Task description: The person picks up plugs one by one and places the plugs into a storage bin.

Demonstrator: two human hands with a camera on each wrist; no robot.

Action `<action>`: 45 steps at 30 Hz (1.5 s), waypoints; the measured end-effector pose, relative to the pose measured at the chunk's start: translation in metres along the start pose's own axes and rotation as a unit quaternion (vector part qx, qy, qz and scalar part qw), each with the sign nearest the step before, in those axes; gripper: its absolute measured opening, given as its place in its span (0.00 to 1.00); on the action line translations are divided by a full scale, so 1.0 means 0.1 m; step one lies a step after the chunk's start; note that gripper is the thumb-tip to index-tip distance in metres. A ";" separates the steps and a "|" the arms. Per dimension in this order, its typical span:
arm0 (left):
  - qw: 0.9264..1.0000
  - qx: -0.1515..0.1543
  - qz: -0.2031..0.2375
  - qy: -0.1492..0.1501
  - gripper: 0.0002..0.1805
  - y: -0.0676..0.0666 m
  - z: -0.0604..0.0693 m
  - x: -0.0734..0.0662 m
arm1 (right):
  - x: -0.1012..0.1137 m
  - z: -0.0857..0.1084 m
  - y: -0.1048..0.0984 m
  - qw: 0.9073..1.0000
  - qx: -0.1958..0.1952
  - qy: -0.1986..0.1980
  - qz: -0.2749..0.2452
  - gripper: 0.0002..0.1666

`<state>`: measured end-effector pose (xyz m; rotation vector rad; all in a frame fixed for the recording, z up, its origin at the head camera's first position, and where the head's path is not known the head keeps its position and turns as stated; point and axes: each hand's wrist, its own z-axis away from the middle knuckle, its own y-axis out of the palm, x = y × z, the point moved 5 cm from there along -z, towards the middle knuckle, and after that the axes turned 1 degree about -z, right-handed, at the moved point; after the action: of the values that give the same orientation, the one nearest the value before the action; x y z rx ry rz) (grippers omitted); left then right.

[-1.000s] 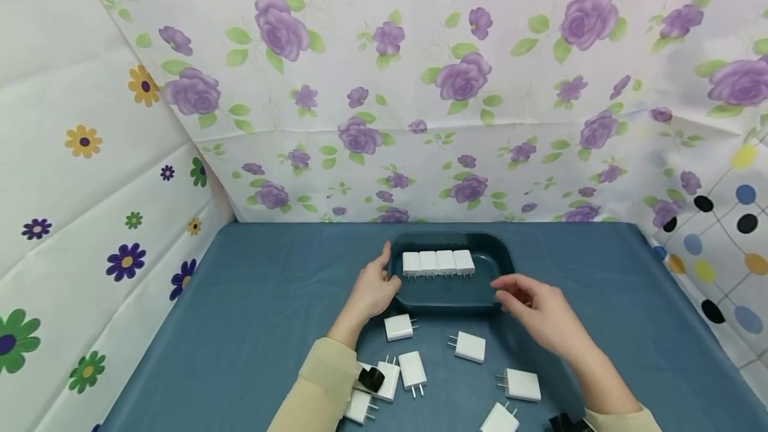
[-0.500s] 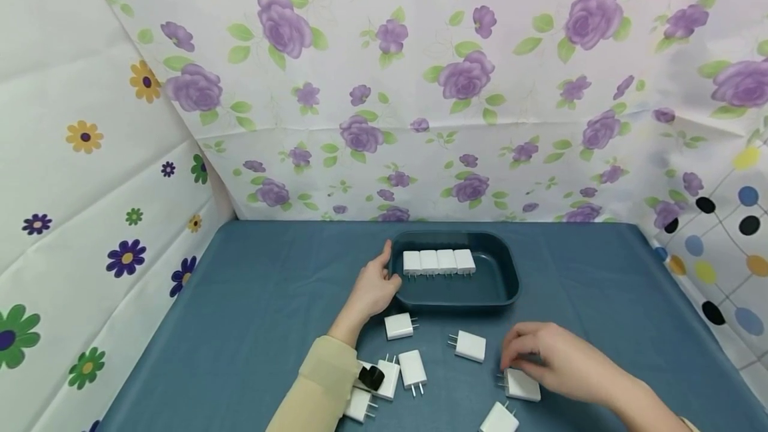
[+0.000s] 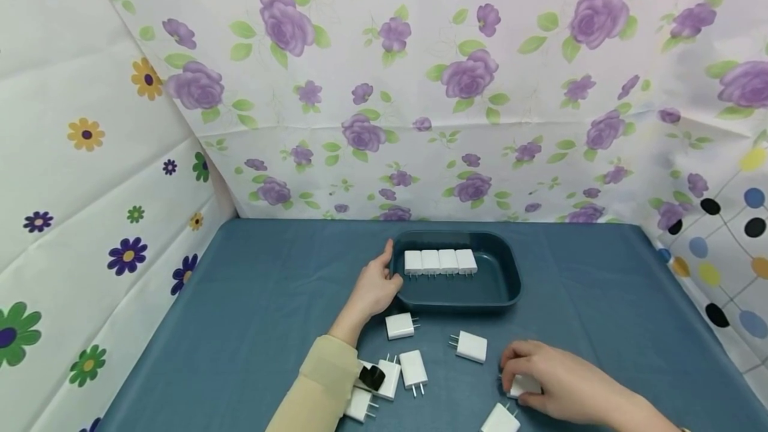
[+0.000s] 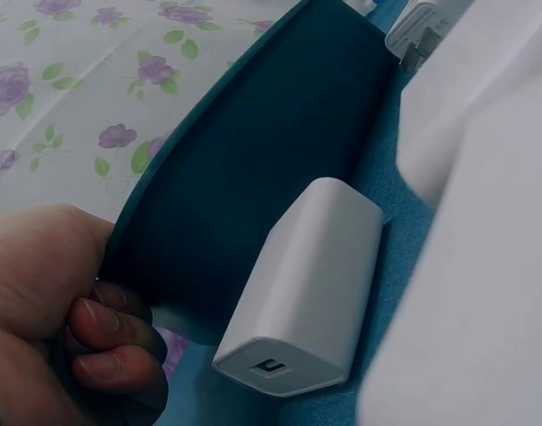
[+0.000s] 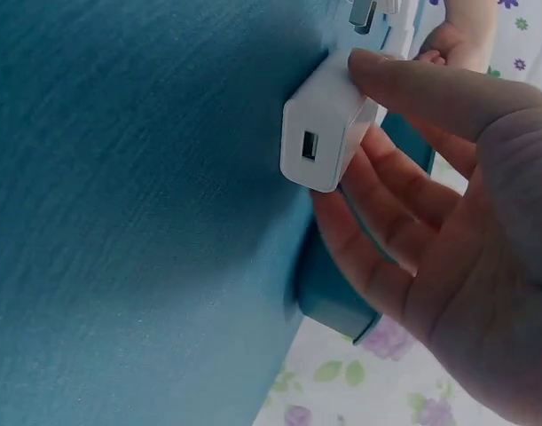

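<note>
1. Head view: the left hand [image 3: 373,289] grips the left end of the dark tray [image 3: 456,292], thumb at its rim. The right hand [image 3: 558,375] pinches a white charger [image 3: 524,387] in front of the tray, to its right. Four chargers in a row [image 3: 447,261] stand side by side inside the tray, prongs toward the person. Further loose chargers [image 3: 413,369] lie on the blue tabletop [image 3: 288,285], some partly hidden by the left sleeve [image 3: 327,379].
2. Left wrist view: the left hand's fingers curl at the tray's edge; a charger with its port showing [image 4: 302,293] lies just beside the tray's outer wall.
3. Right wrist view: the right hand's thumb and fingers clasp opposite sides of the charger, its port facing the camera. Whether it touches the tabletop, I cannot tell.
</note>
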<state>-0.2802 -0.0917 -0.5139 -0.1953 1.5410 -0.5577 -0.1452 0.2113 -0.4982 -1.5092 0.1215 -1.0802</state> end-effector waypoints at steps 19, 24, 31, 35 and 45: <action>1.000 -0.003 -0.002 0.011 0.44 0.01 -0.02 0.02 | -0.10 0.20 -0.10 0.998 -0.048 0.031 0.037 0.44; 1.000 -0.003 -0.002 0.008 0.44 0.01 -0.02 0.02 | -0.10 0.21 -0.05 0.999 -0.017 0.023 0.041 0.42; 1.000 0.000 -0.001 0.009 0.45 0.02 -0.02 0.03 | -0.15 0.20 -0.02 0.998 -0.001 0.059 0.032 0.36; 1.000 0.001 0.000 0.012 0.45 0.02 -0.03 0.03 | -0.22 0.19 -0.01 0.996 0.000 0.086 0.027 0.33; 1.000 -0.005 0.000 0.010 0.45 0.00 -0.01 0.02 | -0.27 0.16 -0.04 0.991 -0.016 0.132 0.031 0.30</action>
<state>-0.2816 -0.0926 -0.5159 -0.1975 1.5630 -0.5537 -0.1516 0.2409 -0.5073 -1.3751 0.3684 -1.2283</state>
